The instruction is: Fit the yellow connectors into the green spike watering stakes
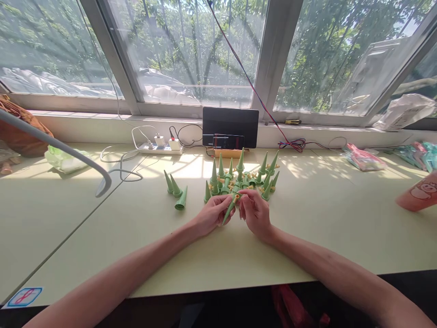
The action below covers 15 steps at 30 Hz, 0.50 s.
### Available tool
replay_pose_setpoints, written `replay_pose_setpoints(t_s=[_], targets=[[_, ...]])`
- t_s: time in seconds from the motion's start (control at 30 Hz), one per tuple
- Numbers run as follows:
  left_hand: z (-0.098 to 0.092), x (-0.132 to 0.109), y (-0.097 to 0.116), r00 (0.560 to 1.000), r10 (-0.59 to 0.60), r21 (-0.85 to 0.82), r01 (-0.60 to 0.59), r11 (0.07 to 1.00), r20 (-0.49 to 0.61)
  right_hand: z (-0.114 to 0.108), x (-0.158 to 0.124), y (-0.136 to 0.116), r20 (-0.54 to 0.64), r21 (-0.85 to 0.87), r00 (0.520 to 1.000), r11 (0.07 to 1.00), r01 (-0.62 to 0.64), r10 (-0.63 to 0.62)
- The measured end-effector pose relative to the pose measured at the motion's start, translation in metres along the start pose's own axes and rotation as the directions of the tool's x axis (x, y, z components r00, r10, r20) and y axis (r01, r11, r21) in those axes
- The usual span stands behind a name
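My left hand (212, 215) is closed round a green cone spike (228, 211), held slanting with its wide end up. My right hand (254, 210) pinches a small yellow piece (236, 197) at that wide end. Both hands hover just in front of a heap of several green cone spikes (239, 178) mixed with small yellow parts on the pale table (324, 218). Three more green cones (176, 191) lie apart to the left of the heap.
A black tablet (230, 126) with a phone (228, 141) leans against the window sill behind the heap. A power strip (160, 146) and white cables (119, 164) lie at back left, a grey lamp arm (64, 152) crosses the left, and coloured packets (362, 159) lie at right.
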<state>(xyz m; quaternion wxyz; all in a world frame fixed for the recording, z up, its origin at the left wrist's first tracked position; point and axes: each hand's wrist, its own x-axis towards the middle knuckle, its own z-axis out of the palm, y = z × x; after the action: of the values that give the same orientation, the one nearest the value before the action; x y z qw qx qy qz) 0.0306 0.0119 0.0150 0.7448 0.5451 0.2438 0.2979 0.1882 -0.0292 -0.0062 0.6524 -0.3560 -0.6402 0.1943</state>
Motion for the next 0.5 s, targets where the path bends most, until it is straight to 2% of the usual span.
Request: replay_pose_setpoints(t_s=[0.23,0.33,0.5], targets=[[0.0001,-0.001,0.0028,0.999,0.017,0.077,-0.014,0.997,-0.035,-0.0013,0.0007,-0.0003,0.002,-0.046,1.0,0.999,-0.007,0.007],[0.0019,-0.0026,0.0036,0.991,0.088,0.183,-0.068,0.981,-0.103,-0.002,0.0023,-0.0002,-0.004,-0.097,1.0,0.995,0.0,-0.001],[0.0082,-0.0055,0.0044,0.945,0.234,0.363,-0.14,0.921,-0.228,-0.0033,0.0052,-0.0002,0.001,-0.167,0.999,0.985,-0.037,0.038]])
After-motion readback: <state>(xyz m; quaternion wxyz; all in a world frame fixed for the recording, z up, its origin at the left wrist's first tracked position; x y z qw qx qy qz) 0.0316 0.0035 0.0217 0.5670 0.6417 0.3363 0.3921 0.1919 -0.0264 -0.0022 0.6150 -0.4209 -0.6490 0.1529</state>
